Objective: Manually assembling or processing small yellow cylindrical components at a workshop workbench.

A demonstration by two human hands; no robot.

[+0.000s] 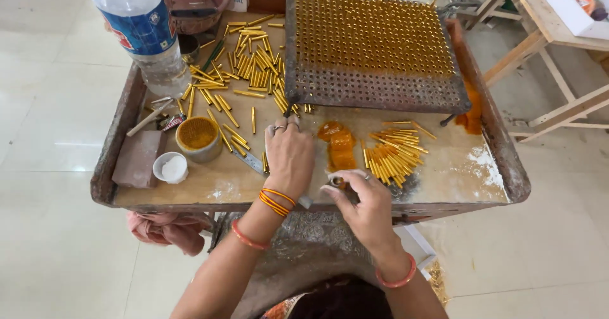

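Right hand (358, 195) pinches one small gold tube (338, 182) upright, the loose tube pile (393, 155) lying just right of it, while the left hand (288, 157) rests curled nearby.

A small orange-tipped piece (339, 182) is pinched upright at the tray's near edge, just beside an orange smear (338, 144) and piled golden tubes (392, 156).

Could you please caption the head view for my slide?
Two hands, left hand and right hand, work among golden tubes on a wooden tray.
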